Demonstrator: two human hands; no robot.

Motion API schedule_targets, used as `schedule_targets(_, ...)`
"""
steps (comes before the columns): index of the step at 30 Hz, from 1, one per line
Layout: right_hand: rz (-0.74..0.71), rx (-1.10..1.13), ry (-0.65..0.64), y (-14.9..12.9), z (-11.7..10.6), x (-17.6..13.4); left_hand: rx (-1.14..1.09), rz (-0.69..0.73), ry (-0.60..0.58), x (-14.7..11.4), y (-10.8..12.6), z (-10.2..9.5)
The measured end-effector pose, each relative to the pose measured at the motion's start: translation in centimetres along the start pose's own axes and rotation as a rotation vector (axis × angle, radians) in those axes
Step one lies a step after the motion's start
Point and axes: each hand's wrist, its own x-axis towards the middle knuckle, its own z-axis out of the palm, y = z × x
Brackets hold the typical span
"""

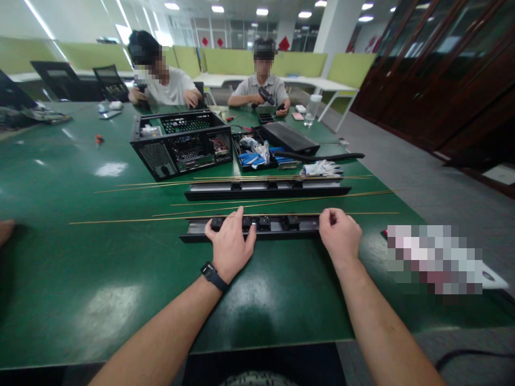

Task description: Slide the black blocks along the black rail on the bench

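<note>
In front of me lies a long black rail point(273, 236) with a pale inner channel. Several small black blocks point(293, 222) sit along it. My left hand point(232, 240), wearing a watch, grips the rail with fingers over the blocks, the thumb beside one and the other fingertips at the leftmost. At the rail's right end, my right hand point(340, 234) is closed in a pinch on a thin brass rod point(129, 220). That rod runs along the rail's far edge and sticks out past both ends. What lies inside the right fingers is partly hidden.
Behind is a second rail point(267, 194), with more thin rods around it. Farther back stand an open black computer case point(181, 145), a tray point(241, 140) with gloves, and a black panel point(287, 138). Two people sit across the green table point(161, 300); one holds a drill point(266, 96).
</note>
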Motion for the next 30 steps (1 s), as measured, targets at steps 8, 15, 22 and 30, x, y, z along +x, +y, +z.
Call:
schedule_targets(8, -0.050, 0.119, -0.042, -0.5, -0.2, -0.3, -0.014, -0.006, 0.000, 0.1, 0.0, 0.0)
schedule_targets(15, -0.066, 0.053, -0.033, -0.6, 0.0, -0.3, -0.007, -0.004, -0.005, 0.0, 0.0, 0.0)
schedule_targets(22, 0.045, 0.060, 0.012, 0.1, -0.2, 0.0, -0.008, -0.011, -0.013, 0.0, 0.1, -0.2)
schedule_targets(30, -0.071, 0.128, -0.078, -1.1, -0.3, -0.5, -0.006, -0.011, -0.021, 0.1, 0.2, -0.3)
